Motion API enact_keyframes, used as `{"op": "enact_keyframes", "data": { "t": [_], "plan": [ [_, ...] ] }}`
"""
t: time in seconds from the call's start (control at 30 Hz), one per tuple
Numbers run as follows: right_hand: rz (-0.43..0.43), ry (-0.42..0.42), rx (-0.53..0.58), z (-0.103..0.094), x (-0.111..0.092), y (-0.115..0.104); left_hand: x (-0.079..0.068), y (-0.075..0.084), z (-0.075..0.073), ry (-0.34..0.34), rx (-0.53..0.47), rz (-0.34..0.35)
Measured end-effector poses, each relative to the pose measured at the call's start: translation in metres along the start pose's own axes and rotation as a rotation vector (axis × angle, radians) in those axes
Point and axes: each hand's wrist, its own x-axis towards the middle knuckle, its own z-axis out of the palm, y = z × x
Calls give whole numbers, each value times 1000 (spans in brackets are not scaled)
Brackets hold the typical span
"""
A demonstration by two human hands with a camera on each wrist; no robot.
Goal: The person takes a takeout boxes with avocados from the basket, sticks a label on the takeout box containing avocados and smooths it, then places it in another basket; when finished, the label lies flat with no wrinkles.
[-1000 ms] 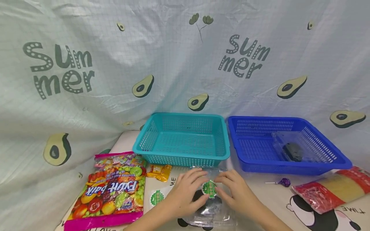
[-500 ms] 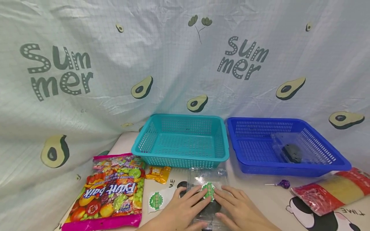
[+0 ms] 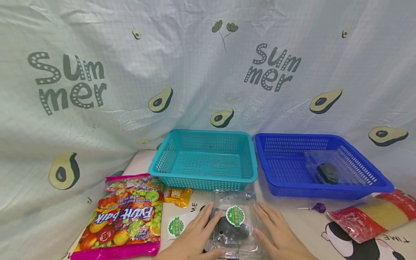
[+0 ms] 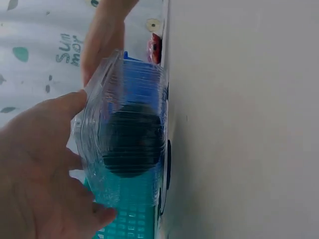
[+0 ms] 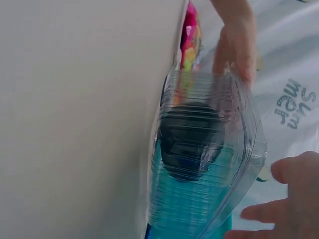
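A clear plastic clamshell box (image 3: 248,202) lies closed on the table, with a dark rounded object (image 4: 133,140) inside. On its lid sits a round green sticker (image 3: 235,216). My left hand (image 3: 195,234) is along the box's left side with fingers extended; in the left wrist view its fingertips touch the rim. On the other side, my right hand (image 3: 276,231) has its fingers spread beside the box's edge. In the right wrist view the right hand (image 5: 294,194) appears slightly apart from the plastic. The box's near end is cut off in the head view.
A teal basket (image 3: 204,182) stands behind the box. The blue basket (image 3: 321,191) on the right holds another clear box (image 3: 342,169). A candy bag (image 3: 123,216), an orange packet (image 3: 178,197) and a sticker sheet (image 3: 176,227) lie left; a lollipop (image 3: 319,207) and red-yellow packet (image 3: 373,216) right.
Both hands were over the lid, fingers at the green sticker; they have drawn apart to the box's two sides, leaving the sticker uncovered. The box shifted slightly toward me early on.
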Motion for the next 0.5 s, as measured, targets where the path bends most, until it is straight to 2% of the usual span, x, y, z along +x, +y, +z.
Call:
{"op": "enact_keyframes", "data": {
  "t": [0.1,0.2,0.3,0.5],
  "plan": [
    [130,-70,102,3,-5,-4,-2,0,3,-51,-150,-52],
    [174,-101,159,7,-6,-7,-3,3,5,-70,-220,-76],
    [152,-58,168,6,-6,-10,-5,7,2,-65,-235,-87],
    [38,1,152,-10,-4,-17,-12,19,-14,-64,-260,-89]
  ]
}}
